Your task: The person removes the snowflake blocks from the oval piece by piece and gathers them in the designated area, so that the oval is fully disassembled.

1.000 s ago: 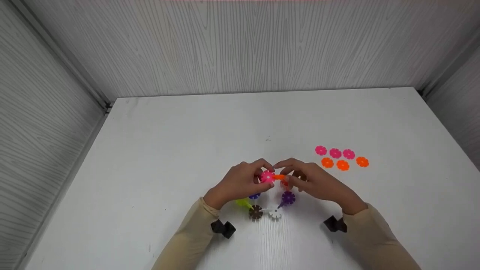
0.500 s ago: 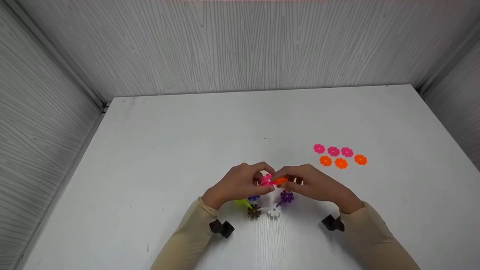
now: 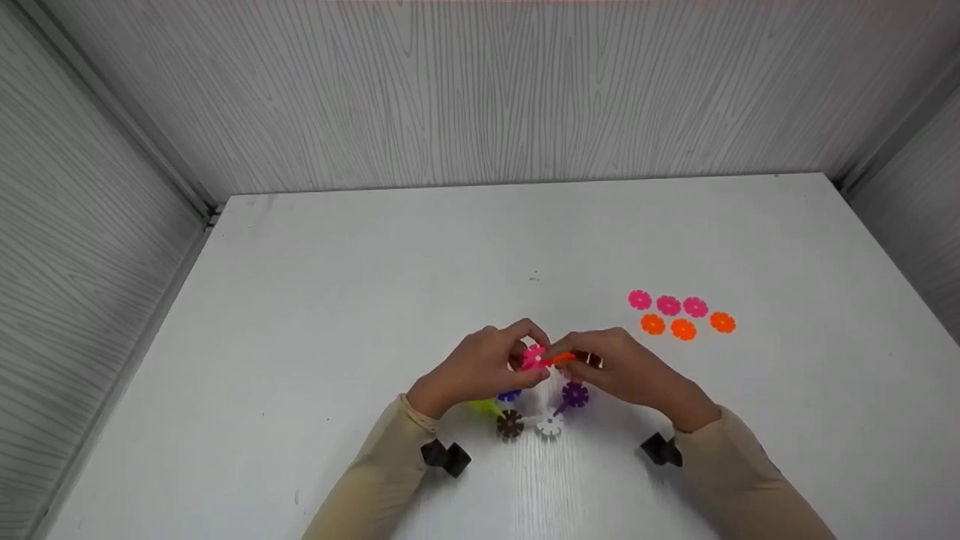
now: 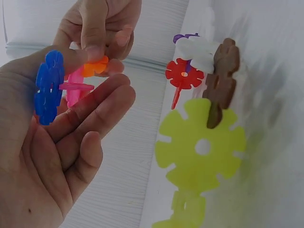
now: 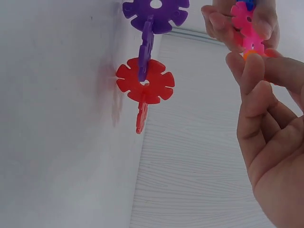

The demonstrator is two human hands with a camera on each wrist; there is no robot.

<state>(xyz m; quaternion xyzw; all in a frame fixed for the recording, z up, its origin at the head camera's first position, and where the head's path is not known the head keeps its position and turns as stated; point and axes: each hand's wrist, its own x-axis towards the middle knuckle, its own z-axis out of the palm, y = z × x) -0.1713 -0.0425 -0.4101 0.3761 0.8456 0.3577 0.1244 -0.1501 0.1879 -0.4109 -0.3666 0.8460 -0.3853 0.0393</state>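
Note:
My left hand [image 3: 480, 365] pinches a pink notched snowflake disc [image 3: 534, 358] between thumb and fingers. Against it, the fingertips of my right hand [image 3: 634, 367] grip an orange snowflake disc [image 3: 562, 358], which meets the pink one edge to edge. In the left wrist view a blue disc [image 4: 49, 88] sits beside the left thumb, with pink pieces next to it. Below the hands runs a chain of slotted discs: yellow-green [image 4: 183, 130], brown [image 3: 510, 424], white [image 3: 550, 422], purple [image 3: 575, 394] and red [image 5: 159, 85]. Fingers cover part of the orange disc.
Loose pink discs [image 3: 668, 305] and orange discs [image 3: 683, 329] lie flat on the white table [image 3: 360, 270], right of and beyond the hands. A grey wood-grain panel [image 3: 480, 90] rises behind the table, with more panels at both sides.
My right hand has drawn in slightly toward the left, and its fingers have closed further over the orange disc. The pink disc tilted, then faced up again. The loose discs stay put.

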